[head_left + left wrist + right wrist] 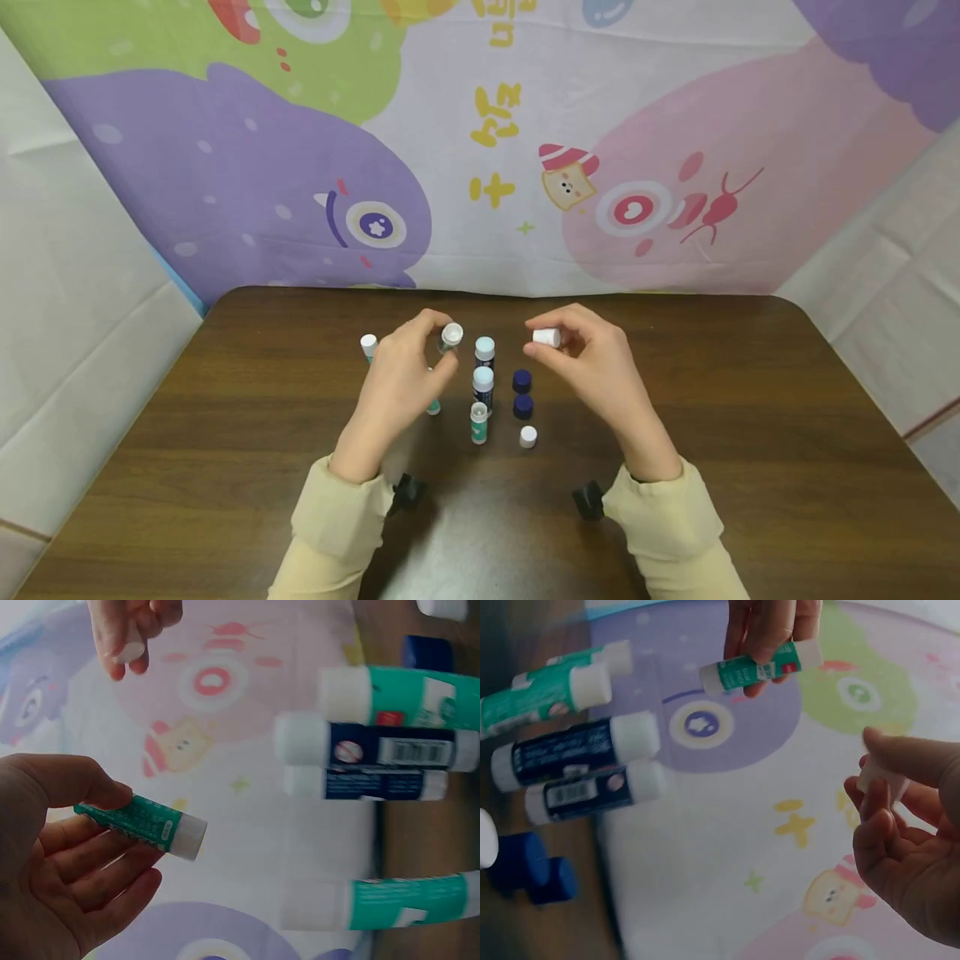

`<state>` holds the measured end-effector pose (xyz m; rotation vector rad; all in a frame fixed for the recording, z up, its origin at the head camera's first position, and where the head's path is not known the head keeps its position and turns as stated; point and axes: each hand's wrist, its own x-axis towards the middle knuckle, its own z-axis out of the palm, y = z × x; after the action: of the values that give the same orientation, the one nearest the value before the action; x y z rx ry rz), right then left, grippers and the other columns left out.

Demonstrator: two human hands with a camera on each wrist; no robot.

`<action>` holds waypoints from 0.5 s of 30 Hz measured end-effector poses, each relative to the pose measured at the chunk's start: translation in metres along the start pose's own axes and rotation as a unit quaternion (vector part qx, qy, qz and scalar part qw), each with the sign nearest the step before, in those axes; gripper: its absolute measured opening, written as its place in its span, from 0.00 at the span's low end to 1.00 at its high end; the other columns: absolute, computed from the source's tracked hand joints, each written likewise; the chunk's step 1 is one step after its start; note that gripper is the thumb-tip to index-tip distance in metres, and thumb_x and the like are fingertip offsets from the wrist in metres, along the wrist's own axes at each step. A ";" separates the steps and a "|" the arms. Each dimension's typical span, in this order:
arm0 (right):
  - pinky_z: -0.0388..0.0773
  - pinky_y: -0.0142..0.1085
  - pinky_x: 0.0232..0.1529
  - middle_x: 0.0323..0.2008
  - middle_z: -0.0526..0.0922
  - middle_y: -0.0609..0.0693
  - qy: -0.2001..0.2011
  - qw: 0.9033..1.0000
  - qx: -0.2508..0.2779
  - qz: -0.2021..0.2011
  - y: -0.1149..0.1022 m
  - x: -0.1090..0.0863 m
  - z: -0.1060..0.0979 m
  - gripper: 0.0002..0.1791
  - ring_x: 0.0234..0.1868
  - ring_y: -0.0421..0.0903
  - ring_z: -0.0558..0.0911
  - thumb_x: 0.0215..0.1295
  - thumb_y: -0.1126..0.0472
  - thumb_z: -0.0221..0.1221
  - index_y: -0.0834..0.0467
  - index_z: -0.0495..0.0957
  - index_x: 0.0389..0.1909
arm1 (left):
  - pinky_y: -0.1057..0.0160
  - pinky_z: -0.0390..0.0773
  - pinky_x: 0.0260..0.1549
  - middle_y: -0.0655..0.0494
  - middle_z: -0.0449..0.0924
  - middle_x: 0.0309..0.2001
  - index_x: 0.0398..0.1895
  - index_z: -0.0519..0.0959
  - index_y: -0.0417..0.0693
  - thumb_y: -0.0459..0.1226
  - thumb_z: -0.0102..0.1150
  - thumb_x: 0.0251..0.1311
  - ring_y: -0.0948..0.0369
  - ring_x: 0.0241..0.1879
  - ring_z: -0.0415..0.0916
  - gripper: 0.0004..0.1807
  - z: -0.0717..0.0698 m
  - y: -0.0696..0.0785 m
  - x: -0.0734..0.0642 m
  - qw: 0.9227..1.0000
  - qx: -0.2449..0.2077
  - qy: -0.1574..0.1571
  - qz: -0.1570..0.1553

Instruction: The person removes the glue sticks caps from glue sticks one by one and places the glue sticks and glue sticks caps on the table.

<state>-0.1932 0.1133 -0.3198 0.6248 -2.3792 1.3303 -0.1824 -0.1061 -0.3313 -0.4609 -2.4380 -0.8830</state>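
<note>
My left hand (396,371) holds a green glue stick (154,825) between thumb and fingers, above the table. Its cap is off, and the open white end (452,335) shows in the head view. Level with it on the right, my right hand (600,358) pinches a white cap (547,337), apart from the stick. Between and below the hands stand two navy glue sticks (592,793) with pale tops bare, and an uncapped green glue stick (479,425). Another green glue stick (433,407) is partly hidden behind my left hand.
Two navy caps (522,407) and a white cap (528,437) sit right of the standing sticks. A white-topped glue stick (368,345) stands left of my left hand. The brown table (225,467) ends at a patterned cloth (487,250) behind.
</note>
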 end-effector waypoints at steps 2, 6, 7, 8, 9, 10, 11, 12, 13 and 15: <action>0.70 0.28 0.25 0.30 0.80 0.45 0.001 1.000 -0.014 0.009 0.006 0.002 0.002 0.13 0.25 0.40 0.72 0.48 0.61 0.68 0.55 0.80 0.36 | 0.62 0.72 0.30 0.52 0.77 0.33 0.36 0.75 0.43 0.29 0.59 0.45 0.59 0.28 0.71 0.12 0.005 -0.006 0.001 1.000 -0.001 -0.007 -0.022; 0.68 0.29 0.24 0.24 0.79 0.47 -0.010 0.998 -0.048 0.041 0.022 0.005 0.008 0.13 0.23 0.41 0.71 0.46 0.63 0.68 0.55 0.79 0.36 | 0.61 0.74 0.33 0.51 0.76 0.34 0.35 0.74 0.42 0.31 0.60 0.47 0.57 0.33 0.74 0.10 0.013 -0.018 0.001 0.998 -0.003 -0.021 -0.066; 0.69 0.30 0.25 0.24 0.79 0.48 -0.017 0.997 -0.058 0.050 0.025 0.006 0.010 0.13 0.23 0.41 0.72 0.47 0.63 0.68 0.55 0.79 0.35 | 0.61 0.74 0.33 0.50 0.76 0.34 0.35 0.74 0.42 0.31 0.60 0.48 0.57 0.33 0.75 0.10 0.015 -0.021 0.001 0.997 -0.005 -0.024 -0.075; 0.69 0.30 0.26 0.24 0.79 0.48 -0.025 0.996 -0.066 0.058 0.029 0.006 0.011 0.13 0.23 0.42 0.72 0.47 0.62 0.68 0.56 0.79 0.35 | 0.60 0.74 0.34 0.50 0.77 0.34 0.36 0.74 0.42 0.31 0.59 0.48 0.57 0.34 0.75 0.10 0.017 -0.023 0.001 0.996 -0.008 -0.027 -0.083; 0.70 0.31 0.26 0.25 0.79 0.48 -0.035 0.994 -0.073 0.067 0.033 0.006 0.012 0.12 0.24 0.42 0.72 0.48 0.62 0.67 0.56 0.79 0.36 | 0.60 0.75 0.35 0.50 0.77 0.35 0.36 0.74 0.42 0.30 0.59 0.49 0.57 0.34 0.75 0.10 0.019 -0.025 0.001 0.995 -0.011 -0.031 -0.089; 0.70 0.32 0.27 0.26 0.80 0.49 -0.044 0.993 -0.078 0.076 0.036 0.006 0.013 0.12 0.24 0.42 0.73 0.49 0.63 0.67 0.56 0.80 0.36 | 0.59 0.75 0.35 0.50 0.77 0.36 0.37 0.73 0.42 0.30 0.58 0.49 0.57 0.34 0.75 0.10 0.021 -0.027 0.001 0.995 -0.013 -0.036 -0.094; 0.71 0.32 0.27 0.27 0.80 0.49 -0.055 0.992 -0.083 0.084 0.038 0.006 0.014 0.11 0.25 0.42 0.73 0.50 0.63 0.66 0.57 0.80 0.37 | 0.59 0.75 0.34 0.50 0.77 0.35 0.37 0.73 0.43 0.30 0.57 0.49 0.57 0.32 0.75 0.10 0.023 -0.029 0.001 0.994 -0.012 -0.041 -0.097; 0.71 0.33 0.28 0.27 0.80 0.50 -0.066 0.990 -0.089 0.092 0.041 0.006 0.015 0.11 0.25 0.43 0.74 0.51 0.63 0.65 0.57 0.80 0.38 | 0.59 0.75 0.33 0.50 0.77 0.35 0.37 0.72 0.43 0.30 0.57 0.49 0.57 0.30 0.75 0.11 0.025 -0.031 0.000 0.994 -0.011 -0.045 -0.100; 0.71 0.33 0.28 0.28 0.79 0.50 -0.076 0.987 -0.096 0.100 0.043 0.006 0.015 0.11 0.26 0.43 0.74 0.52 0.63 0.64 0.57 0.80 0.38 | 0.58 0.75 0.32 0.50 0.77 0.35 0.37 0.72 0.43 0.30 0.57 0.49 0.58 0.28 0.74 0.11 0.027 -0.033 0.000 0.993 -0.009 -0.051 -0.102; 0.71 0.34 0.29 0.29 0.79 0.51 -0.096 0.983 -0.106 0.112 0.047 0.006 0.016 0.10 0.28 0.44 0.74 0.54 0.63 0.62 0.58 0.80 0.39 | 0.58 0.75 0.31 0.50 0.78 0.35 0.37 0.72 0.44 0.30 0.57 0.49 0.59 0.25 0.72 0.11 0.031 -0.035 -0.001 0.993 0.000 -0.059 -0.103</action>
<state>-0.2250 0.1198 -0.3585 0.4515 -2.7723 1.1204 -0.2087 -0.1112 -0.3701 -0.2712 -2.6297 -0.9655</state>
